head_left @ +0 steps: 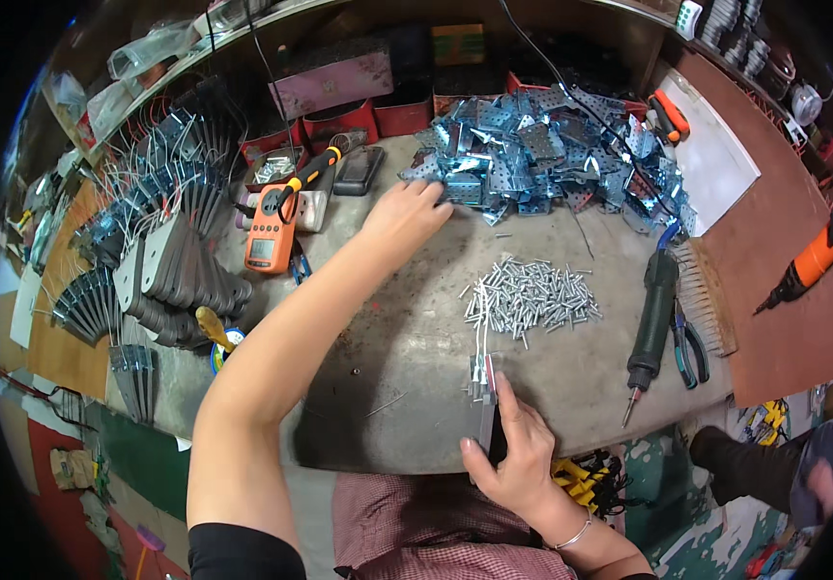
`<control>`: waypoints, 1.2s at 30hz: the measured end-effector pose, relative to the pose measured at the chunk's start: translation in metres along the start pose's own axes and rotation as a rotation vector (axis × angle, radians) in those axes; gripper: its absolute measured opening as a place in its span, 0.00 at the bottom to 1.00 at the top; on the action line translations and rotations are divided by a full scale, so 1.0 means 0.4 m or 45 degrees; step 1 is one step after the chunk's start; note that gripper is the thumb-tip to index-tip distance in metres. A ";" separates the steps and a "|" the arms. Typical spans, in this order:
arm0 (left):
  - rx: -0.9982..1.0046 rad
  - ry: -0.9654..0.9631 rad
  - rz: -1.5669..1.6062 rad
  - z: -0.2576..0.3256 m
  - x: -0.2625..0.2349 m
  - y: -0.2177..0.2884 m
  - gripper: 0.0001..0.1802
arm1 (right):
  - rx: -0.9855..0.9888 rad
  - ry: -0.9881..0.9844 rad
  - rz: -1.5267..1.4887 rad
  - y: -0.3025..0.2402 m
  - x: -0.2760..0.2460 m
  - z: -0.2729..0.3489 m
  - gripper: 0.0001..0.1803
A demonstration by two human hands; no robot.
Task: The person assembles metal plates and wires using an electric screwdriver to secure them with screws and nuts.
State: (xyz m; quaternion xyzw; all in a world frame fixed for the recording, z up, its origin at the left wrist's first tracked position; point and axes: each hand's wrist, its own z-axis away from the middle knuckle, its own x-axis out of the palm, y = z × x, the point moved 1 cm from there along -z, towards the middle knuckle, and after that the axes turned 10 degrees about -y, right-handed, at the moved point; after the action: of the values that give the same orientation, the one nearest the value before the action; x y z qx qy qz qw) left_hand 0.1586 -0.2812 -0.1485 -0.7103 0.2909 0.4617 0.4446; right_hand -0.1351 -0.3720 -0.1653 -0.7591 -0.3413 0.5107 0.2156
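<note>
My left hand (407, 222) reaches to the near left edge of a heap of bluish perforated metal brackets (532, 145). Its fingers are apart and touch the heap's edge; their tips are partly hidden. At the table's front edge my right hand (518, 449) is closed on a dark grey flat metal plate (486, 418). A small metal fitting sits at the plate's upper end, and two white wires (483, 324) run up from it. Just beyond lies a pile of small silver rivets (531, 298).
On the left stand stacked grey plates with wires (170, 271), an orange multimeter (269, 232) and a yellow-black screwdriver (315, 176). To the right lie a dark green electric screwdriver (656, 309), pliers (690, 348) and a brush (704, 295). Another person's leg (755, 464) shows at lower right.
</note>
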 end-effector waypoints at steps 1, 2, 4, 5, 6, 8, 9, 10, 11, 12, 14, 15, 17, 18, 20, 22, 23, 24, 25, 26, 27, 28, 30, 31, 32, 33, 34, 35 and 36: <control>-0.024 0.024 0.056 0.033 -0.033 0.013 0.11 | 0.008 0.011 -0.001 0.000 0.000 0.005 0.40; -0.047 0.049 0.114 0.071 -0.069 0.033 0.12 | 0.010 0.019 0.022 -0.003 -0.001 0.011 0.40; -0.321 0.059 0.405 0.166 -0.130 0.088 0.15 | 0.009 0.037 0.048 -0.003 -0.002 0.012 0.40; -0.377 0.087 0.611 0.217 -0.167 0.124 0.16 | 0.014 0.011 0.044 0.001 0.001 0.013 0.40; -0.447 0.108 0.817 0.273 -0.192 0.163 0.17 | 0.014 -0.030 0.031 0.002 0.006 0.013 0.40; -0.482 0.194 0.979 0.363 -0.201 0.252 0.17 | -0.004 -0.086 0.002 -0.008 0.021 0.001 0.40; -0.560 0.149 1.003 0.385 -0.196 0.283 0.18 | -0.008 -0.124 -0.019 -0.013 0.031 -0.006 0.41; -0.614 0.120 1.039 0.395 -0.192 0.304 0.18 | -0.024 -0.171 -0.007 -0.026 0.041 -0.011 0.41; -0.661 0.246 0.995 0.399 -0.188 0.310 0.17 | -0.031 -0.193 -0.016 -0.040 0.051 -0.012 0.41; -0.712 0.365 0.939 0.401 -0.182 0.310 0.17 | -0.038 -0.215 -0.030 -0.050 0.062 -0.015 0.40; -0.671 0.384 0.899 0.385 -0.171 0.296 0.17 | -0.054 -0.181 -0.007 -0.052 0.079 -0.022 0.39; -0.614 0.406 0.877 0.374 -0.170 0.284 0.17 | -0.088 -0.112 -0.038 -0.044 0.088 -0.027 0.38; -0.597 0.422 0.858 0.366 -0.167 0.277 0.17 | -0.044 -0.111 -0.097 -0.036 0.102 -0.021 0.37; -0.629 0.413 1.002 0.363 -0.167 0.279 0.17 | -0.040 -0.097 -0.100 -0.036 0.106 -0.019 0.37; -0.659 0.409 1.151 0.362 -0.161 0.295 0.17 | -0.043 -0.112 -0.094 -0.039 0.115 -0.014 0.37; -0.784 0.447 1.355 0.365 -0.159 0.312 0.16 | -0.031 -0.127 -0.089 -0.041 0.118 -0.008 0.38; -0.781 0.448 1.362 0.369 -0.161 0.322 0.16 | -0.030 -0.130 -0.104 -0.042 0.119 -0.007 0.38; -0.878 0.467 1.508 0.378 -0.165 0.333 0.17 | -0.027 -0.129 -0.098 -0.043 0.119 -0.006 0.38; -0.975 0.482 1.654 0.390 -0.169 0.349 0.18 | -0.016 -0.135 -0.086 -0.042 0.118 -0.003 0.39; -1.069 0.492 1.802 0.403 -0.177 0.366 0.19 | -0.002 -0.138 -0.072 -0.042 0.117 0.000 0.39; -1.037 0.497 1.918 0.418 -0.197 0.389 0.20 | 0.007 -0.138 -0.055 -0.041 0.116 0.003 0.39; -0.791 0.582 1.691 0.426 -0.199 0.399 0.21 | -0.037 -0.119 -0.032 -0.040 0.118 0.003 0.40; -0.732 0.445 1.590 0.443 -0.226 0.428 0.22 | -0.074 -0.107 -0.030 -0.042 0.119 -0.001 0.39; -0.755 0.483 1.581 0.440 -0.218 0.430 0.22 | -0.075 -0.107 -0.034 -0.043 0.119 -0.004 0.39; -0.756 0.482 1.579 0.437 -0.214 0.430 0.22 | -0.078 -0.144 -0.007 -0.045 0.116 -0.007 0.40; -0.732 0.495 1.560 0.434 -0.212 0.428 0.22 | -0.082 -0.179 0.022 -0.047 0.111 -0.009 0.42; -0.707 0.509 1.541 0.431 -0.208 0.426 0.22 | -0.083 -0.177 0.021 -0.051 0.103 -0.012 0.42; -0.704 0.510 1.539 0.431 -0.203 0.424 0.22 | -0.048 -0.260 0.000 -0.059 0.092 -0.013 0.44; -0.690 0.497 1.501 0.432 -0.199 0.422 0.22 | -0.013 -0.342 -0.021 -0.066 0.078 -0.016 0.46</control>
State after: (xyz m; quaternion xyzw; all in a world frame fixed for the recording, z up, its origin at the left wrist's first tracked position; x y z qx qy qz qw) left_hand -0.0813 -0.1991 -0.1679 -0.5897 0.5785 0.5470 -0.1358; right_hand -0.1292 -0.3310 -0.1647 -0.6821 -0.3758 0.6042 0.1684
